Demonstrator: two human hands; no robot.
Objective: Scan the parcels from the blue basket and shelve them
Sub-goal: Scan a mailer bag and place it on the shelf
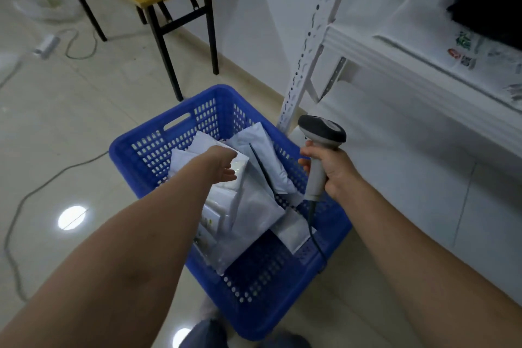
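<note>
**Plastic in the grip, gloss underfoot**

The right hand (336, 172) grips the scanner (322, 135): smooth matt plastic, pale handle, dark head. Just below the grip, the basket (147, 150) is shiny perforated plastic, and the parcels (254, 206) are smooth plastic film with a soft sheen. Above the grip, a painted metal shelf (367, 54). Left of it, the floor (70, 150) is mirror-glossy tile.

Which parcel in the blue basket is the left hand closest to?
The glossy white parcel in mid-pile, just beyond the fingers of the left hand. The dull grey mailers lie further right and nearer the camera.
</note>
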